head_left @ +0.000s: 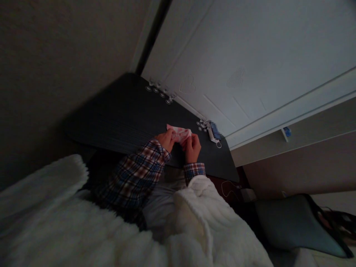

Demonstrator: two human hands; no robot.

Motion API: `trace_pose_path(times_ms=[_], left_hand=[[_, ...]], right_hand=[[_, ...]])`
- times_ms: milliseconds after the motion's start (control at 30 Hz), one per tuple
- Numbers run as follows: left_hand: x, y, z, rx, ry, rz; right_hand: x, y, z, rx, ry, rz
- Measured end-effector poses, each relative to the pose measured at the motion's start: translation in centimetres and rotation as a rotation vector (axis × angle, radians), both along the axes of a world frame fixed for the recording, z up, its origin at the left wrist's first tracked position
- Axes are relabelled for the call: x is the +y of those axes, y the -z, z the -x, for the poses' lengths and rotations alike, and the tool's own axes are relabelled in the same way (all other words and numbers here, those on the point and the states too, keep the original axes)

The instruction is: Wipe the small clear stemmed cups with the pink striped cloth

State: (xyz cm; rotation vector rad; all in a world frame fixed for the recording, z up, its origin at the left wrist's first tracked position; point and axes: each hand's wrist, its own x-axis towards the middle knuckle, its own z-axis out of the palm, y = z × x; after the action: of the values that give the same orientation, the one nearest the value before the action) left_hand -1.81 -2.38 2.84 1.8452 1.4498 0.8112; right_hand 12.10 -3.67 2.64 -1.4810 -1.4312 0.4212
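Note:
A small pink and white folded paper [180, 133] lies on the dark table [125, 115], held between both my hands. My left hand [166, 140] pinches its left side, fingers curled. My right hand [193, 147] is closed on its right side. Both arms wear plaid sleeves under a fluffy white garment. The room is dim and what is printed on the paper is unclear.
Several small shiny pieces [160, 91] lie along the table's far edge, and more [202, 125] lie right of the paper beside a keyring tag [214, 134]. A white panelled wall [250, 63] stands behind. A dark bag [294, 222] lies on the floor at right.

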Motion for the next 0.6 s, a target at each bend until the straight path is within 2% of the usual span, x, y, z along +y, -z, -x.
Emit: trace_pose_path(times_ms=[233,433,600], left_hand=[[-0.2,-0.8,0.0,0.063,-0.009,0.051],[-0.2,0.0,0.0,-0.031,-0.020,-0.008],[-0.1,0.3,-0.1,-0.027,-0.022,-0.029]], right_hand=[[-0.1,0.0,0.0,0.007,0.012,-0.024],[-0.1,0.0,0.1,-0.005,-0.001,-0.029],[-0.1,-0.1,0.1,-0.002,-0.015,-0.012]])
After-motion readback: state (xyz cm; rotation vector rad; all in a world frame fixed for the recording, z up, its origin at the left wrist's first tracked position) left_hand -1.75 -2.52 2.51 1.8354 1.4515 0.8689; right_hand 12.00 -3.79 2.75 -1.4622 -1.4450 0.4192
